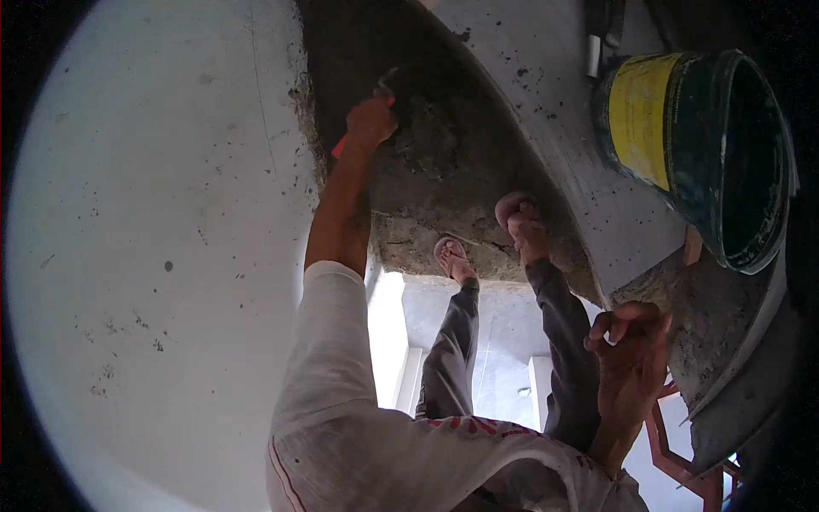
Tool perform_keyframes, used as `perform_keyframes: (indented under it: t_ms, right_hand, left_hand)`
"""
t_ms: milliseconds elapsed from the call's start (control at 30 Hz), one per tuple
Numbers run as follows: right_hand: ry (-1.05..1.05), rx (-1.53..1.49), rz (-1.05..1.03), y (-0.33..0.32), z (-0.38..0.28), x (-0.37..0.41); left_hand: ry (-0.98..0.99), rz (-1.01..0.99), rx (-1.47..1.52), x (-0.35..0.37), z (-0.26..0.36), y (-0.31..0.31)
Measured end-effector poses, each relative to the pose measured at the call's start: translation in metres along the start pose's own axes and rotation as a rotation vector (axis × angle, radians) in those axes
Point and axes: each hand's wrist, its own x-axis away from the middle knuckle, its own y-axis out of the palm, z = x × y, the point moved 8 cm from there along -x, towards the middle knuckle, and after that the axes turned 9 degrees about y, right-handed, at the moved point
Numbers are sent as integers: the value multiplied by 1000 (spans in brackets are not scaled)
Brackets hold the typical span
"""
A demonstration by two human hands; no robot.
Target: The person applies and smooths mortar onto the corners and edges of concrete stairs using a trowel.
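Observation:
My left hand (370, 122) is closed around the red handle of a trowel (340, 147). The trowel's metal neck shows past my fingers, while its blade is hard to make out against the dark mortar surface (426, 136). That arm stretches along the pale wall (171, 264). At the lower right, my right hand (633, 358) is raised near my body with its fingers loosely bent. Its palm faces the camera, and nothing shows in it. Both my feet, in pink flip-flops (514, 207), stand on the rough grey surface.
A dark green bucket (699, 154) with a yellow label lies at the upper right, its mouth facing right. Beside it runs a light grey, curved-edged slab (589, 188). Red metal framework (674, 448) shows at the lower right, beyond a ragged edge.

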Motion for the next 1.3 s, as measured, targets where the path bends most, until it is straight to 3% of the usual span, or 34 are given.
perform_keyframes:
  t_ms: [133, 200, 300, 433, 533, 600, 700, 867, 933, 1033, 1100, 1167, 1200, 1267, 1300]
  right_hand:
    - [-13, 16, -15, 11, -7, -2]
    - [-21, 11, -18, 18, -10, -4]
    - [13, 39, -41, 24, -10, -8]
    - [9, 18, -74, 32, -7, -6]
    - [-2, 41, -77, 34, -9, -8]
    - [-5, 62, -76, 40, -7, -6]
    - [4, 68, -45, 42, -5, -4]
    - [26, 101, -163, 56, 5, -1]
    - [25, 113, -112, 50, 6, 0]
    - [25, 89, -56, 41, 11, -1]
    - [30, 83, -36, 34, 12, 1]
    - [10, 86, 2, 30, 10, 2]
    - [-8, 89, -8, 31, 7, 1]
    - [-11, 92, -83, 36, 8, 5]
    - [-16, 101, -59, 35, 8, 6]
  left_hand:
    - [138, -167, -50, 45, 11, 43]
    - [70, -235, -50, 75, 16, 31]
    - [-45, -67, 61, 101, 2, 9]
    - [-223, 27, 101, 106, -51, 48]
    - [-352, 106, 257, 128, -15, 73]
    - [-369, -77, 312, 139, 19, 89]
    - [-351, -162, 460, 140, 30, 95]
    - [-323, -102, 435, 145, 56, 108]
    - [-297, -92, 482, 153, 59, 121]
    - [-287, -48, 509, 177, 46, 92]
    - [-386, 55, 753, 211, 26, 114]
    - [-676, 28, 1662, 253, 29, 170]
    - [-800, 148, 1777, 265, 43, 172]
    - [-853, 138, 1661, 259, 68, 190]
    - [-867, 248, 1912, 245, 92, 213]
